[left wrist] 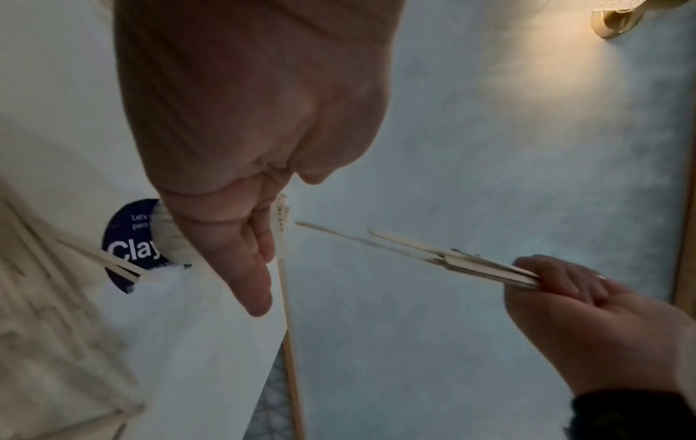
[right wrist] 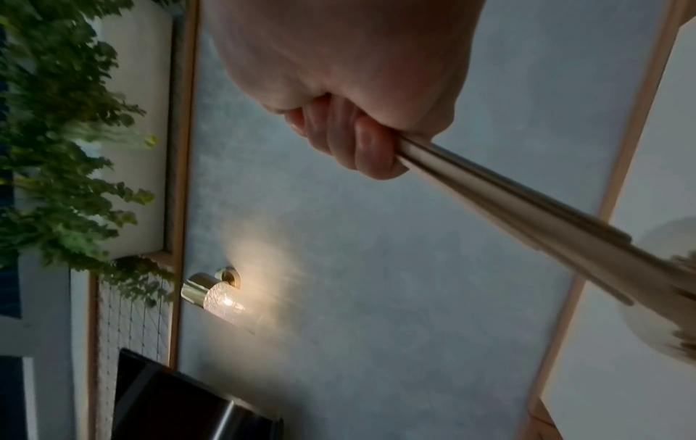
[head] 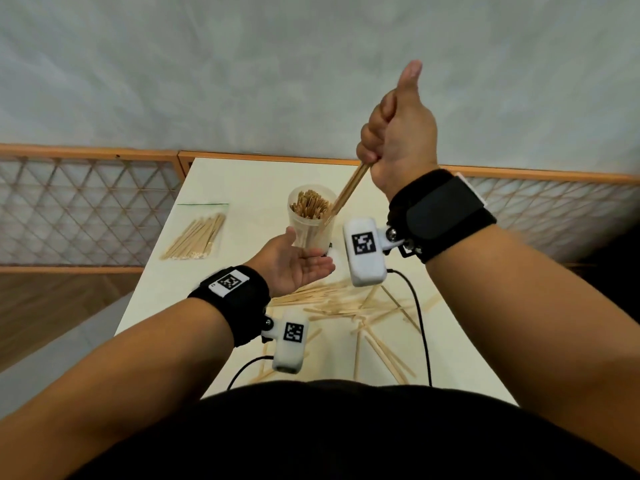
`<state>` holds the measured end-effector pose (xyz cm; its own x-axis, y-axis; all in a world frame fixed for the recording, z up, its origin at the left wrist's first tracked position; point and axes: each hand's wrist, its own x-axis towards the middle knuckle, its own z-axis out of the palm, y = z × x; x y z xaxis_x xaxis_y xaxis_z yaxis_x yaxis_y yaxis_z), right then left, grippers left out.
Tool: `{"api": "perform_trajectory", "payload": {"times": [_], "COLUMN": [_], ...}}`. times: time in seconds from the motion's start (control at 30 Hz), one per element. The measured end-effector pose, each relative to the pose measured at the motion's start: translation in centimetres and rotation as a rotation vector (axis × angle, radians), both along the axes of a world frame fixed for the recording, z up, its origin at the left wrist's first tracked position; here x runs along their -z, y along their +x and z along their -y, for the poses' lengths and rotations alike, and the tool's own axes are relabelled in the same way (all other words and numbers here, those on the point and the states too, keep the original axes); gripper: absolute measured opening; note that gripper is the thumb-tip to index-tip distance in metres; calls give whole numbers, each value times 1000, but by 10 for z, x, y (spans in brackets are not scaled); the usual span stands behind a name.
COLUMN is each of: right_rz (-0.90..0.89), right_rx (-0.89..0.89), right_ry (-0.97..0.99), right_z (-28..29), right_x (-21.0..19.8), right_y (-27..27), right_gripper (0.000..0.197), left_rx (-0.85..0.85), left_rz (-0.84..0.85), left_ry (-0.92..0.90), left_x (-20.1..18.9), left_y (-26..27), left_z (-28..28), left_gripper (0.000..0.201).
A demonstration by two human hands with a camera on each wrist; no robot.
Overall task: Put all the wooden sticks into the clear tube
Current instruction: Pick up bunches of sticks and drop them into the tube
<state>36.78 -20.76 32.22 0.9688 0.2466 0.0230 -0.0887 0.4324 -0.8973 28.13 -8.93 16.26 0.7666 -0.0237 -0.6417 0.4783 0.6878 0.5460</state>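
Note:
A clear tube, packed with wooden sticks, stands upright mid-table. My right hand is raised above and to the right of it, thumb up, fist gripping a bundle of sticks. The bundle slants down-left and its lower ends reach the tube's right rim. In the right wrist view the fingers curl round the bundle. My left hand lies open, palm up, against the tube's near side, its fingers straight. Several loose sticks lie scattered on the table in front of me.
A clear zip bag of sticks lies at the table's left edge. Two black cables cross the near table among the loose sticks. A wooden lattice railing runs behind the table, and the floor drops away at left.

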Motion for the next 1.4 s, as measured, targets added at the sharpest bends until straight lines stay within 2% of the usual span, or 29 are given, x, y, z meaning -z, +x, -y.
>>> {"api": "perform_trajectory", "payload": {"times": [0.13, 0.27, 0.4, 0.57, 0.67, 0.8, 0.87, 0.93, 1.07, 1.2, 1.33, 1.4], "right_rz": [-84, -98, -6, 166, 237, 475, 563, 599, 596, 552, 422, 362], "right_rx": [-69, -54, 32, 140, 173, 198, 152, 86, -36, -139, -372, -459], "right_ry": [-43, -149, -193, -314, -376, -677, -781, -819, -900, -953, -783, -721], "right_z": [-11, -16, -15, -8, -3, 8, 14, 18, 21, 27, 41, 49], "right_x": [32, 60, 71, 68, 67, 71, 71, 72, 78, 75, 72, 70], "right_y": [-13, -24, -25, -14, -7, 5, 8, 9, 9, 13, 20, 25], "right_gripper": [54, 47, 41, 34, 36, 37, 36, 35, 29, 28, 14, 14], "left_rx": [-14, -74, -11, 202, 336, 526, 560, 521, 443, 409, 452, 489], "left_rz": [-4, -2, -48, 3, 179, 403, 442, 456, 493, 526, 490, 461], "left_ry": [21, 20, 64, 135, 304, 706, 847, 910, 876, 840, 865, 832], "left_x": [-18, -37, -40, -42, -45, -50, -52, -52, -52, -42, -30, -22], "left_y": [4, 10, 12, 13, 10, 2, 2, 4, 7, 5, 5, 4], "left_z": [9, 14, 18, 24, 24, 26, 25, 21, 18, 17, 4, -4], "left_gripper": [51, 39, 39, 47, 50, 34, 35, 32, 20, 27, 32, 33]}}
